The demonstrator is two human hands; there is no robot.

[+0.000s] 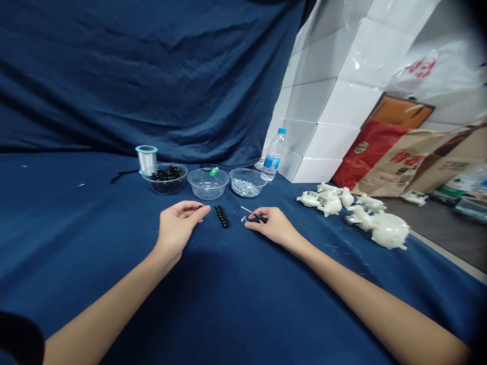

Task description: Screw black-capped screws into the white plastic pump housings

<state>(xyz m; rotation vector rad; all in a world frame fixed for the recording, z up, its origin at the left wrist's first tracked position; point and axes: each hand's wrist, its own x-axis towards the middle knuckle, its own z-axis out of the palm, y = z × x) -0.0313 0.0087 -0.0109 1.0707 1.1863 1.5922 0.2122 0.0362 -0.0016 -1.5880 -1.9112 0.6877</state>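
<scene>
My right hand [274, 226] holds a small screwdriver [259, 217] with a black handle, its thin metal shaft pointing left and away from me. Its thumb and fingertips are close beside a few tiny silver pieces [244, 219], which look like screws, on the blue cloth. Between my hands lies a short row of black pieces [221, 217] with bright metal spots along it; neither hand touches it. To its left, my left hand [181, 223] is closed, thumb and index finger brought together. Whatever may be between those fingertips is too small to make out.
Behind my hands stand clear bowls: one with black pieces [167, 175], one with a green label [208, 188], one with silver bits [245, 188]. A spool [146, 159] and water bottle [273, 156] flank them. Cream animal-shaped figures [388, 228] lie right, near white boxes [323, 137].
</scene>
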